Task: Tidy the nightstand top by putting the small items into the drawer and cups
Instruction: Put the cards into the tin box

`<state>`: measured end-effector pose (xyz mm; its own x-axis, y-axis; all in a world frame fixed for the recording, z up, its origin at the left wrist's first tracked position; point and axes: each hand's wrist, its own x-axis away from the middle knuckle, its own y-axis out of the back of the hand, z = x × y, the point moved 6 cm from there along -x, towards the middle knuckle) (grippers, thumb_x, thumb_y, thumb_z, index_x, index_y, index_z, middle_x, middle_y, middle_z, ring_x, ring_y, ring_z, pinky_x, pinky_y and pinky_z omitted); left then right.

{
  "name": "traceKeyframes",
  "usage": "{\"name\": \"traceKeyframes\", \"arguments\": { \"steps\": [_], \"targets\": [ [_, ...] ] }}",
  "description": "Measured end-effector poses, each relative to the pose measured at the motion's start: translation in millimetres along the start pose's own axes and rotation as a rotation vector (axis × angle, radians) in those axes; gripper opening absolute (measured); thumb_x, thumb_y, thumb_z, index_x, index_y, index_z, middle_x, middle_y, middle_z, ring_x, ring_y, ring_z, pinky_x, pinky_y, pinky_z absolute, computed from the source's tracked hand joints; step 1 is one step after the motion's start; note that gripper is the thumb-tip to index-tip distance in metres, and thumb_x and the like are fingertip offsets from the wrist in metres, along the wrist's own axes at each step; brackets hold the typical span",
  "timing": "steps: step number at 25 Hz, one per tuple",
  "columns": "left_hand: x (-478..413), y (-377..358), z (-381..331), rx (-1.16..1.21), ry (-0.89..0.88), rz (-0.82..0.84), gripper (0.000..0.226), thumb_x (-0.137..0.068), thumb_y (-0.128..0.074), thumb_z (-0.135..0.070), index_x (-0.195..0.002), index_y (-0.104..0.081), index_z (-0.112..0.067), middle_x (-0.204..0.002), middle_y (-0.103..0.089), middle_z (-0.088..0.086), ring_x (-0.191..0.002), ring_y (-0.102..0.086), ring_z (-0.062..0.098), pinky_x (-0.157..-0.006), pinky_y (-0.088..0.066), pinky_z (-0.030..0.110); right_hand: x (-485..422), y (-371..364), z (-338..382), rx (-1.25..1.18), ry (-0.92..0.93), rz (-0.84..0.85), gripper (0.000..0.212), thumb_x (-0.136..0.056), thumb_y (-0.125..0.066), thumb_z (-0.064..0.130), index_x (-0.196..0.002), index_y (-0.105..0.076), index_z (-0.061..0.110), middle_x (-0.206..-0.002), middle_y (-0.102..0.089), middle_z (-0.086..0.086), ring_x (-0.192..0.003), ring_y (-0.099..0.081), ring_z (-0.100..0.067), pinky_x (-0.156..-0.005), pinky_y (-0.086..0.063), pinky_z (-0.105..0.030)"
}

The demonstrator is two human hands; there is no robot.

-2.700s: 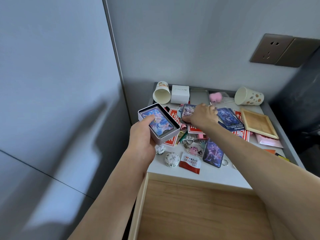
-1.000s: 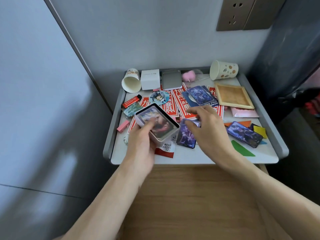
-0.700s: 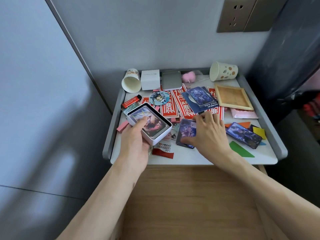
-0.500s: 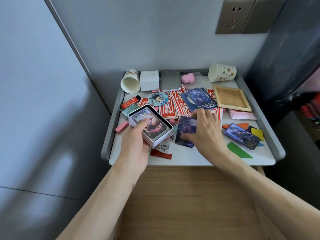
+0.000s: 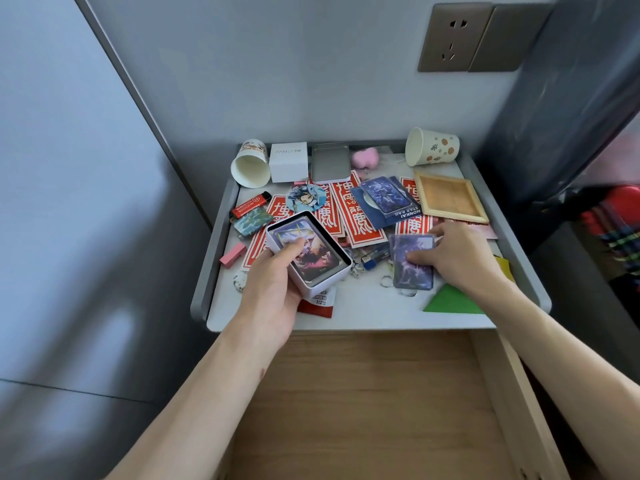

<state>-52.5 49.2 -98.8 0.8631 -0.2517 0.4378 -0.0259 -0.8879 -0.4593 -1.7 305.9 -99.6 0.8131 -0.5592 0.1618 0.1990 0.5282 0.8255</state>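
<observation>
Grey-rimmed nightstand top (image 5: pixel 363 315), strewn with small items, above an open wooden drawer (image 5: pixel 363 410). Left hand (image 5: pixel 273 292): grip clamped round a white tin (image 5: pixel 322 286) of cards, thumb on the top card, at the near-left of the surface. Right hand (image 5: pixel 464 258): grip pinching purple cards (image 5: pixel 412 271) lying on the surface, long axis running near to far. The tin lies directly left of these cards and skewed to them, so the transfer probably needs a leftward carry and a slight turn.

We log: open drawer (image 5: pixel 363 393) before the nightstand top (image 5: pixel 367 313). Along the back, left to right: tipped cup (image 5: pixel 250 165), box (image 5: pixel 288 161), flat tin (image 5: pixel 330 162), second tipped cup (image 5: pixel 432 147); frame (image 5: pixel 449 197) before that cup; card tin (image 5: pixel 308 254) front left, single card (image 5: pixel 412 268) front right.
</observation>
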Motion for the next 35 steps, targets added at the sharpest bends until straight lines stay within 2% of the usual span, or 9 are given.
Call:
{"name": "traceKeyframes", "arguments": {
  "steps": [6,10,16,19,23,26,28,31,35],
  "targets": [
    [1.4,-0.8,3.2,-0.036,0.010,-0.008,0.023,-0.093,-0.063,-0.007,-0.115,-0.066,-0.011,-0.102,-0.077,0.009,-0.092,-0.075,0.024,-0.095,-0.055,0.048,-0.3,-2.0,0.2,0.102,-0.039,-0.058,0.038,-0.074,-0.080,0.034,-0.090,-0.059,0.007,-0.085,-0.064,-0.007,-0.078,-0.058,-0.025,-0.059,-0.042,-0.032],
    [0.7,-2.7,4.6,-0.035,0.018,0.001,0.028,-0.093,-0.063,-0.007,-0.121,-0.064,-0.010,-0.105,-0.077,0.010,-0.096,-0.074,0.026,-0.094,-0.055,0.049,1.9,0.4,0.1,0.071,-0.065,-0.078,0.053,-0.075,-0.079,0.035,-0.114,-0.050,0.013,-0.096,-0.064,-0.010,-0.088,-0.062,-0.030,-0.074,-0.053,-0.041],
    [0.8,-2.3,4.6,-0.049,0.016,-0.009,0.024,-0.093,-0.064,-0.008,-0.116,-0.066,-0.012,-0.104,-0.077,0.009,-0.093,-0.075,0.024,-0.092,-0.056,0.045,2.7,8.0,3.1,0.002,-0.038,-0.106,0.056,-0.075,-0.080,0.029,-0.120,-0.050,0.016,-0.095,-0.068,-0.009,-0.083,-0.065,-0.027,-0.070,-0.053,-0.040],
    [0.2,-2.2,5.3,-0.056,0.032,-0.002,0.027,-0.093,-0.064,-0.009,-0.119,-0.065,-0.009,-0.104,-0.077,0.010,-0.093,-0.075,0.025,-0.088,-0.058,0.042,8.6,21.0,14.0,-0.187,-0.005,-0.099,0.044,-0.080,-0.078,0.017,-0.116,-0.053,0.017,-0.096,-0.067,-0.004,-0.078,-0.067,-0.019,-0.062,-0.055,-0.037],
    [1.3,-7.7,7.3,-0.068,0.065,0.053,0.031,-0.095,-0.063,-0.016,-0.124,-0.063,-0.007,-0.107,-0.076,0.013,-0.098,-0.074,0.028,-0.090,-0.057,0.045,23.9,34.0,47.7,-0.702,0.084,0.006,0.035,-0.084,-0.074,0.010,-0.112,-0.054,0.015,-0.093,-0.073,-0.004,-0.074,-0.074,-0.016,-0.055,-0.057,-0.026],
    [8.7,-18.2,15.7,-0.125,0.137,0.163,0.038,-0.095,-0.062,-0.027,-0.127,-0.061,-0.007,-0.113,-0.074,0.015,-0.103,-0.071,0.031,-0.098,-0.051,0.050,38.9,12.6,70.3,-0.646,0.179,0.101,0.037,-0.083,-0.075,0.012,-0.113,-0.054,0.017,-0.094,-0.074,-0.005,-0.075,-0.074,-0.014,-0.059,-0.059,-0.029],
    [10.6,-20.7,19.1,-0.171,0.146,0.192,0.038,-0.094,-0.063,-0.028,-0.127,-0.063,-0.009,-0.112,-0.074,0.015,-0.098,-0.071,0.031,-0.089,-0.054,0.048,46.6,-0.9,78.1,-0.539,0.215,0.103,0.038,-0.082,-0.076,0.016,-0.113,-0.054,0.020,-0.094,-0.072,-0.002,-0.072,-0.073,-0.011,-0.057,-0.059,-0.027],
    [10.4,-21.2,19.2,-0.213,0.113,0.205,0.029,-0.095,-0.061,-0.021,-0.124,-0.065,-0.013,-0.100,-0.076,0.010,-0.080,-0.073,0.023,-0.057,-0.051,0.029,49.9,-4.1,82.2,-0.454,0.248,0.065,0.039,-0.078,-0.080,0.019,-0.110,-0.057,0.021,-0.089,-0.071,0.002,-0.070,-0.072,-0.009,-0.057,-0.059,-0.027],
    [11.7,-20.8,17.5,-0.219,0.091,0.197,0.028,-0.094,-0.063,-0.018,-0.122,-0.065,-0.012,-0.096,-0.075,0.011,-0.075,-0.073,0.022,-0.047,-0.048,0.023,53.5,-8.8,86.8,-0.373,0.296,0.056,0.036,-0.075,-0.083,0.024,-0.103,-0.061,0.022,-0.066,-0.060,0.010,-0.055,-0.058,0.004,-0.048,-0.044,-0.012]
  ]
}}
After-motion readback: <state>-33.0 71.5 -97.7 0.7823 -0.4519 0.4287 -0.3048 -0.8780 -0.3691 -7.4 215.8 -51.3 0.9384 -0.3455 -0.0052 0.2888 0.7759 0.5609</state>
